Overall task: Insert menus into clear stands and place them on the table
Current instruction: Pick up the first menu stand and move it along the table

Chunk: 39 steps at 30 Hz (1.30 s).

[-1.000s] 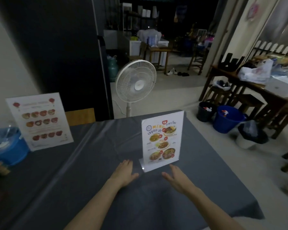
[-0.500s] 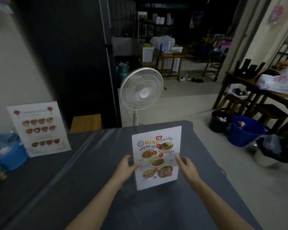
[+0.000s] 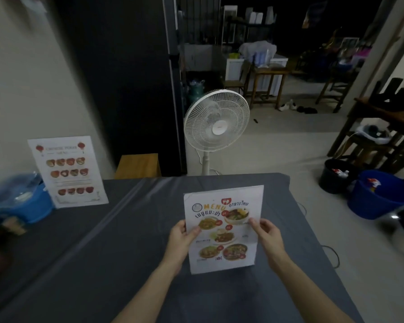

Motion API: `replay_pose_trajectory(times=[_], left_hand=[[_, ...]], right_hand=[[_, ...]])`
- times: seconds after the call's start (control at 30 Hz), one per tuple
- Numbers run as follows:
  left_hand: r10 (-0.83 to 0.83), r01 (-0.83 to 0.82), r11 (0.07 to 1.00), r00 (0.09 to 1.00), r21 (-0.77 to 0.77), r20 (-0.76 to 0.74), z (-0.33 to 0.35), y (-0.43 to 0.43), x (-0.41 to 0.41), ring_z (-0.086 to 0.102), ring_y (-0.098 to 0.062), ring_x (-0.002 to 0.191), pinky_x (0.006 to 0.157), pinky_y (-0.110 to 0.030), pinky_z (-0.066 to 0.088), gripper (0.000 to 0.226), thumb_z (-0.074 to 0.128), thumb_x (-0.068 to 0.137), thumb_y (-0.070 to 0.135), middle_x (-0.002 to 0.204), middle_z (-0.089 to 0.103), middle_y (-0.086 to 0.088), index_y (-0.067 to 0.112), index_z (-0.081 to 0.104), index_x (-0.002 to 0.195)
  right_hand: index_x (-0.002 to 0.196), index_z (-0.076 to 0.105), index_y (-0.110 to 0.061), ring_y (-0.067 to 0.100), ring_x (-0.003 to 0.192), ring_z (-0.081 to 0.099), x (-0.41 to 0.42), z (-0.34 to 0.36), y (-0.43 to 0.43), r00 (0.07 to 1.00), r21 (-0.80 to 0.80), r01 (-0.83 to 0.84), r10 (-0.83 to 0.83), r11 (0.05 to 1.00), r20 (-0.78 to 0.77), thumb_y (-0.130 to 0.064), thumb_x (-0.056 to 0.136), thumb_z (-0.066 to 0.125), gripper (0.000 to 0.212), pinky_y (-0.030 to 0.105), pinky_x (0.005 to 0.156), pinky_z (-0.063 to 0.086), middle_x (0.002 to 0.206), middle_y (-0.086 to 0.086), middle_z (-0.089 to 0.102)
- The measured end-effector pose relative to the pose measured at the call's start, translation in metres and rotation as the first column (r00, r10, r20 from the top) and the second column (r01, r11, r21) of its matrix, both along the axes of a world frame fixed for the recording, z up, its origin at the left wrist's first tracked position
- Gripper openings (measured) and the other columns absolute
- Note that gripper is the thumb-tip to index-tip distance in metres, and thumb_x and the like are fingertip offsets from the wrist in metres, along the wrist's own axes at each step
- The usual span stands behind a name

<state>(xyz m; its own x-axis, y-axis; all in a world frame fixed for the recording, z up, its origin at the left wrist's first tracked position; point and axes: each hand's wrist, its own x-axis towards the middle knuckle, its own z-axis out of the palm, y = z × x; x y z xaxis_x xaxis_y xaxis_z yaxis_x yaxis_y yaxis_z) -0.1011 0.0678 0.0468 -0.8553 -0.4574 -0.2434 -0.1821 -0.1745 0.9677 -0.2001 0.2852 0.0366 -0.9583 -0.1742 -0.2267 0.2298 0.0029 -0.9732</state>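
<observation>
A clear stand holding a colourful food menu is lifted above the grey-clothed table, its printed face toward me. My left hand grips its left edge, thumb on the front. My right hand grips its right edge the same way. A second menu stand, white with rows of red dishes, stands upright at the table's far left against the wall.
A blue tub sits at the table's left edge beside the second stand. A white pedestal fan stands just beyond the table's far edge. Blue and black buckets sit on the floor to the right, near wooden tables.
Both hands were open beside the stand as it stood on the table. They have since taken hold of its two edges and lifted it toward me.
</observation>
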Motion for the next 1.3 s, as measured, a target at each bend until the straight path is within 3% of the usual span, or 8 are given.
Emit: replay_pose_trajectory(times=[0.2, 0.37, 0.47, 0.57, 0.77, 0.9, 1.1, 1.3], left_hand=[[0.051, -0.059, 0.991, 0.997, -0.123, -0.065, -0.006, -0.003, -0.008, 0.073, -0.006, 0.074, 0.059, -0.018, 0.056, 0.004, 0.066, 0.087, 0.001, 0.087, 0.075, -0.005, -0.001, 0.063, 0.089], [-0.007, -0.010, 0.968, 0.998, -0.250, -0.069, -0.002, -0.015, -0.030, 0.074, -0.017, 0.079, 0.065, -0.032, 0.062, 0.006, 0.068, 0.087, 0.008, 0.086, 0.076, -0.006, 0.003, 0.065, 0.087], [-0.058, 0.042, 0.945, 0.997, -0.323, -0.041, 0.003, -0.024, -0.046, 0.072, -0.018, 0.076, 0.060, -0.026, 0.060, 0.010, 0.069, 0.085, 0.008, 0.083, 0.074, -0.007, 0.000, 0.065, 0.084], [-0.115, 0.099, 0.929, 0.993, -0.357, -0.023, 0.008, -0.030, -0.063, 0.072, -0.019, 0.080, 0.064, -0.030, 0.060, 0.012, 0.070, 0.085, 0.009, 0.087, 0.074, -0.008, -0.002, 0.065, 0.086], [-0.178, 0.163, 0.907, 0.984, -0.388, -0.003, 0.028, -0.033, -0.100, 0.068, -0.006, 0.079, 0.051, -0.011, 0.053, 0.013, 0.068, 0.086, 0.007, 0.091, 0.069, 0.002, 0.003, 0.058, 0.094], [-0.178, 0.172, 0.883, 0.984, -0.437, 0.028, 0.039, -0.031, -0.138, 0.070, -0.012, 0.082, 0.057, -0.017, 0.054, 0.016, 0.067, 0.087, 0.009, 0.095, 0.071, -0.001, 0.002, 0.059, 0.099], [-0.159, 0.173, 0.869, 0.985, -0.464, 0.068, 0.042, -0.016, -0.205, 0.070, -0.018, 0.088, 0.066, -0.030, 0.059, 0.018, 0.067, 0.087, 0.012, 0.100, 0.071, -0.004, 0.006, 0.059, 0.103], [-0.192, 0.191, 0.875, 0.980, -0.444, 0.043, 0.039, 0.001, -0.287, 0.068, -0.021, 0.092, 0.074, -0.035, 0.059, 0.013, 0.065, 0.088, 0.010, 0.103, 0.070, -0.009, 0.011, 0.057, 0.099]], right_hand=[[0.097, 0.062, 0.005, 0.027, 0.080, 0.068, -0.015, -0.002, -0.003, 0.992, 0.038, 0.099, -0.096, 0.994, -0.084, -0.012, 0.082, 0.070, 0.025, 0.030, 0.063, 0.058, 0.096, 0.022, 0.070], [0.091, 0.063, 0.003, 0.028, 0.080, 0.067, -0.023, 0.005, -0.006, 0.982, 0.108, 0.166, -0.155, 0.980, -0.104, -0.016, 0.080, 0.073, 0.024, 0.030, 0.064, 0.054, 0.090, 0.017, 0.070], [0.091, 0.063, 0.003, 0.028, 0.080, 0.067, -0.032, 0.009, -0.006, 0.974, 0.166, 0.205, -0.185, 0.965, -0.127, -0.018, 0.079, 0.074, 0.026, 0.032, 0.065, 0.054, 0.090, 0.017, 0.070], [0.091, 0.063, 0.000, 0.028, 0.081, 0.068, -0.042, 0.015, -0.005, 0.969, 0.218, 0.226, -0.197, 0.949, -0.148, -0.022, 0.079, 0.074, 0.027, 0.032, 0.065, 0.054, 0.090, 0.015, 0.071], [0.088, 0.062, -0.004, 0.024, 0.078, 0.069, -0.070, 0.033, -0.002, 0.967, 0.282, 0.219, -0.170, 0.934, -0.188, -0.027, 0.080, 0.073, 0.027, 0.032, 0.061, 0.055, 0.087, 0.011, 0.071], [0.089, 0.063, -0.006, 0.026, 0.081, 0.069, -0.108, 0.034, 0.002, 0.970, 0.319, 0.202, -0.145, 0.926, -0.195, -0.029, 0.082, 0.070, 0.025, 0.042, 0.071, 0.058, 0.090, 0.011, 0.071], [0.093, 0.061, -0.001, 0.023, 0.078, 0.062, -0.180, 0.038, 0.010, 0.972, 0.307, 0.189, -0.132, 0.933, -0.196, -0.015, 0.088, 0.062, 0.014, 0.029, 0.062, 0.048, 0.087, 0.010, 0.066], [0.101, 0.062, 0.003, 0.026, 0.083, 0.062, -0.266, 0.045, 0.032, 0.969, 0.279, 0.183, -0.126, 0.943, -0.212, -0.009, 0.090, 0.059, 0.017, 0.033, 0.068, 0.051, 0.096, 0.014, 0.065]])
